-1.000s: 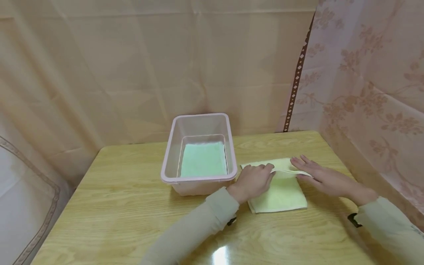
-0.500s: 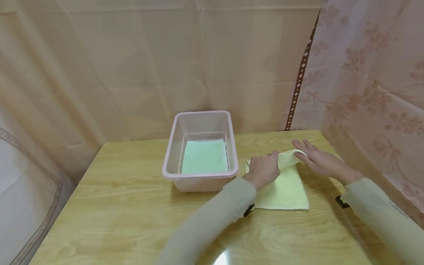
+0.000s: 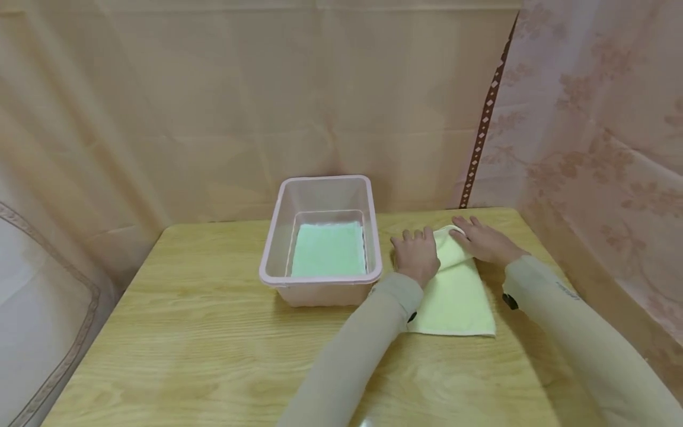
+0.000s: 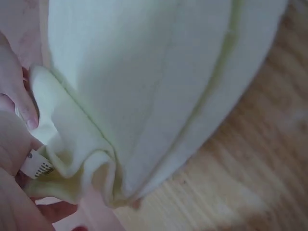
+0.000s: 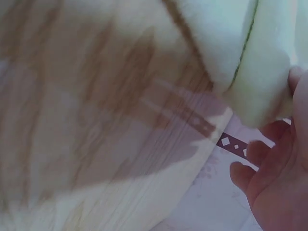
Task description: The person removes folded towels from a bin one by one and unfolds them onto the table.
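Note:
A pale yellow towel [image 3: 456, 302] lies on the table to the right of a pink plastic basin, its far edge raised and partly folded over. My left hand [image 3: 416, 255] grips the raised edge on the left side. Higher up and to the right, my right hand [image 3: 485, 240] pinches the far right corner. Close up in the left wrist view, the towel [image 4: 130, 96] bunches at the left hand [image 4: 14, 168], beside a small white label [image 4: 36, 164]. In the right wrist view the thumb and fingers of the right hand [image 5: 281, 178] meet at the towel's corner.
The pink basin [image 3: 320, 279] stands left of the hands, with a folded mint-green towel [image 3: 328, 249] flat on its bottom. Under everything is a wood-grain table [image 3: 213, 332]. A beige curtain [image 3: 224, 107] hangs behind, and a pink flowered curtain [image 3: 603, 148] closes the right side.
Both hands have moved toward the table's far edge with the towel's far edge between them. The right hand has also come left, closer to the left hand. The basin stays put.

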`<state>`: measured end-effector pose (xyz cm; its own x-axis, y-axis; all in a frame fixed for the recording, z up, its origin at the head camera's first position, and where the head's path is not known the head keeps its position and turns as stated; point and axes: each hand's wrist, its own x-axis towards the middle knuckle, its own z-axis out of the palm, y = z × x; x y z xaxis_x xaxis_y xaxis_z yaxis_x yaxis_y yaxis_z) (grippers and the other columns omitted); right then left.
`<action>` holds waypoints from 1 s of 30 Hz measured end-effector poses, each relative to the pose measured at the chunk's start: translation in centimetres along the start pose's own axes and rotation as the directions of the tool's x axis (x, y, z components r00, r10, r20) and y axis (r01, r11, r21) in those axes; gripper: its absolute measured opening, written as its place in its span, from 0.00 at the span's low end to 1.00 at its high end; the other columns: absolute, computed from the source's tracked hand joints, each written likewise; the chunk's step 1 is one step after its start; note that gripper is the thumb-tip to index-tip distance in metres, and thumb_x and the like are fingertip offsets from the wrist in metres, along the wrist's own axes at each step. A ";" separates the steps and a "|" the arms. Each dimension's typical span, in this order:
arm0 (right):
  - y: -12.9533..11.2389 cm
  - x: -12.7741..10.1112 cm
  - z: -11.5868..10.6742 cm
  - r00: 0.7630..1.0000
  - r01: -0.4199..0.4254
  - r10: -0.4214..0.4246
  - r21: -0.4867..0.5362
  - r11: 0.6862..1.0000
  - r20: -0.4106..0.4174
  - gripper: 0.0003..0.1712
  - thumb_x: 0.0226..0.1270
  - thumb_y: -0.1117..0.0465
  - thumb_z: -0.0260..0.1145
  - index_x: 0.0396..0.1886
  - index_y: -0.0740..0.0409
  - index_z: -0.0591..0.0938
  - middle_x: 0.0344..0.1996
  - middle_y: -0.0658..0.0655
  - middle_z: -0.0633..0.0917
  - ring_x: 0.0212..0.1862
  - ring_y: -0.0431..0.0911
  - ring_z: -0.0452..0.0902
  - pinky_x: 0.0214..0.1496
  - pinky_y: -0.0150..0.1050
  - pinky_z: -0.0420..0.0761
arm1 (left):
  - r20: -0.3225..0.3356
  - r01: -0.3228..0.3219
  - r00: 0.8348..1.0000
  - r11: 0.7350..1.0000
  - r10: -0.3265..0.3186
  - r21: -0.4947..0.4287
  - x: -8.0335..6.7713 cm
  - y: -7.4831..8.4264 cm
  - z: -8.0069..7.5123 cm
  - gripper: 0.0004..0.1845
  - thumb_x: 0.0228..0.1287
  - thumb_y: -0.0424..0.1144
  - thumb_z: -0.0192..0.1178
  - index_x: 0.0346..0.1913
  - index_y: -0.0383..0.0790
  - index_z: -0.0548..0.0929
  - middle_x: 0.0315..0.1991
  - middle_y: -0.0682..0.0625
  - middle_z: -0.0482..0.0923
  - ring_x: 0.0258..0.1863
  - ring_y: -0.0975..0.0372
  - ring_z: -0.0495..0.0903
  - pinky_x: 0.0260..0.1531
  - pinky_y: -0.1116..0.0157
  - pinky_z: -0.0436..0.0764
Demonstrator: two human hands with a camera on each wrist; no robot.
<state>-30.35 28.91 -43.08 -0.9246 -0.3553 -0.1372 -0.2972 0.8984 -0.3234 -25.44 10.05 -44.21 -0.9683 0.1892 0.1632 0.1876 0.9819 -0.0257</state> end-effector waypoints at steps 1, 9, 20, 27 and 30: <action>-0.1 0.4 -0.1 1.000 -0.015 0.015 -0.002 1.000 -0.008 0.45 0.83 0.36 0.35 0.81 0.66 0.51 0.78 0.72 0.51 0.77 0.73 0.37 0.70 0.73 0.46 | -0.025 0.012 1.000 1.000 -0.012 -0.003 0.2 -0.2 0.0 0.29 0.70 0.55 0.58 0.69 0.51 0.69 0.60 0.55 0.79 0.61 0.55 0.74 0.58 0.46 0.70; -1.1 1.9 0.1 0.994 -0.078 0.078 0.002 0.997 -0.073 0.44 0.83 0.37 0.31 0.80 0.68 0.50 0.78 0.71 0.50 0.77 0.73 0.35 0.72 0.71 0.43 | -0.083 0.055 0.995 0.998 -0.058 -0.038 0.7 -0.7 0.7 0.40 0.69 0.57 0.55 0.78 0.48 0.54 0.74 0.46 0.61 0.75 0.49 0.54 0.65 0.45 0.62; -1.2 2.9 0.9 0.976 -0.157 0.162 0.046 0.987 -0.148 0.45 0.82 0.37 0.29 0.79 0.70 0.52 0.76 0.76 0.51 0.77 0.72 0.29 0.70 0.74 0.44 | 0.016 -0.028 1.000 0.995 0.026 0.097 -0.8 0.0 1.4 0.49 0.73 0.66 0.46 0.83 0.46 0.37 0.82 0.41 0.33 0.80 0.49 0.32 0.74 0.48 0.47; -0.7 3.1 0.9 0.968 -0.171 0.179 0.055 0.984 -0.177 0.43 0.83 0.37 0.31 0.81 0.65 0.51 0.76 0.76 0.50 0.77 0.73 0.31 0.68 0.76 0.46 | 0.318 -0.044 0.947 0.999 0.044 -0.006 -2.7 0.3 0.6 0.42 0.76 0.68 0.29 0.83 0.50 0.38 0.83 0.48 0.32 0.81 0.57 0.31 0.76 0.56 0.42; -0.8 3.3 1.0 0.965 -0.165 0.175 0.068 0.984 -0.193 0.42 0.83 0.37 0.31 0.82 0.61 0.51 0.77 0.76 0.50 0.77 0.74 0.33 0.69 0.75 0.46 | 0.384 -0.031 0.922 0.998 0.047 -0.049 -3.6 -0.2 0.0 0.43 0.74 0.71 0.28 0.83 0.52 0.42 0.83 0.49 0.35 0.81 0.58 0.35 0.76 0.57 0.44</action>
<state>-32.92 26.79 -44.18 -0.9907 -0.1361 -0.0083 -0.1240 0.9248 -0.3598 -22.00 9.18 -44.77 -0.9476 0.2229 -0.2290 0.2250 0.9742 0.0172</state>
